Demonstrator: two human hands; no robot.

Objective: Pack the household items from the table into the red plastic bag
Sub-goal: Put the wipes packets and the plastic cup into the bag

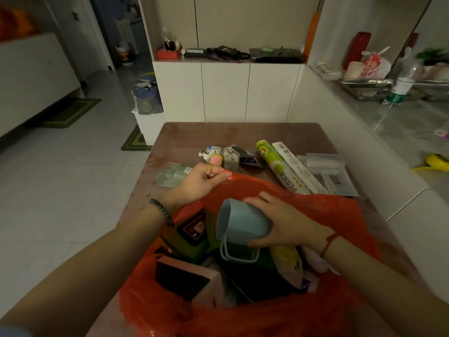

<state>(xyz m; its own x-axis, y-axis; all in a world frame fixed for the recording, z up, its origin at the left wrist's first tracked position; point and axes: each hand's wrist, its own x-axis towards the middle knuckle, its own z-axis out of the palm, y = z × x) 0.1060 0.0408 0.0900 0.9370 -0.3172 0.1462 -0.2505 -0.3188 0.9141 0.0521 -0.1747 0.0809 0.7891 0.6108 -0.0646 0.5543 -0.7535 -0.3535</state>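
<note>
One blue plastic mug, light and rigid, sits gripped round its body in my right hand over the red plastic bag; left hand pinches the flimsy rim open.

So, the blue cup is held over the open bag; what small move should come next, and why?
Probably lower the blue cup into the red bag and release it: the right hand holds it above items already inside, while the left hand keeps the rim open.
</note>
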